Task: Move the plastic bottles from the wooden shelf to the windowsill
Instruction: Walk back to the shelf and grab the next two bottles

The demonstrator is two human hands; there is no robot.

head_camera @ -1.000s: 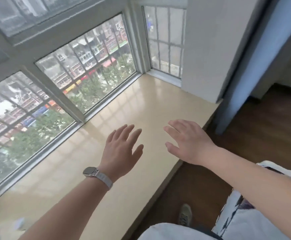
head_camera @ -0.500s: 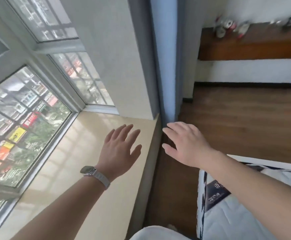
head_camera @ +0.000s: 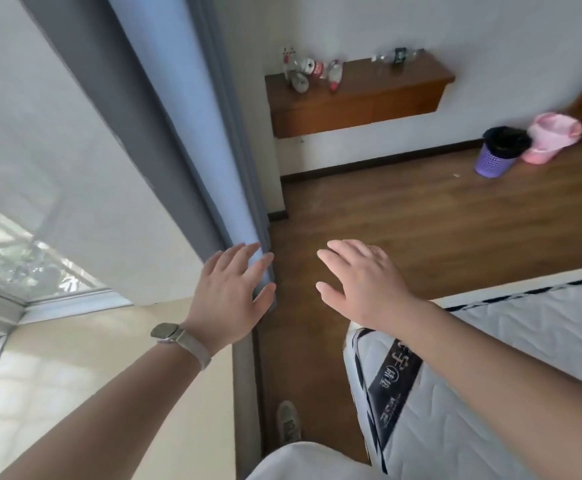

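A wooden shelf [head_camera: 358, 109] hangs on the far wall. Several clear plastic bottles [head_camera: 312, 73] with red labels cluster at its left end, some lying down. More small bottles [head_camera: 397, 57] sit near its back right. The beige windowsill [head_camera: 85, 368] fills the lower left. My left hand [head_camera: 229, 296], with a watch on its wrist, is held out with straight fingers and holds nothing. My right hand [head_camera: 358, 282] is likewise spread and holds nothing, over the wooden floor. Both hands are far from the shelf.
A grey-blue curtain [head_camera: 192, 140] hangs between the windowsill and the room. A white mattress [head_camera: 497, 368] lies at the right. A purple bin [head_camera: 499, 152] with a black liner and a pink tub [head_camera: 549, 135] stand on the floor under the shelf's right end.
The view has swung right, from the window and windowsill toward the room; the shelf with bottles, the bins and the mattress came into view. Both hands stay spread and hold nothing.
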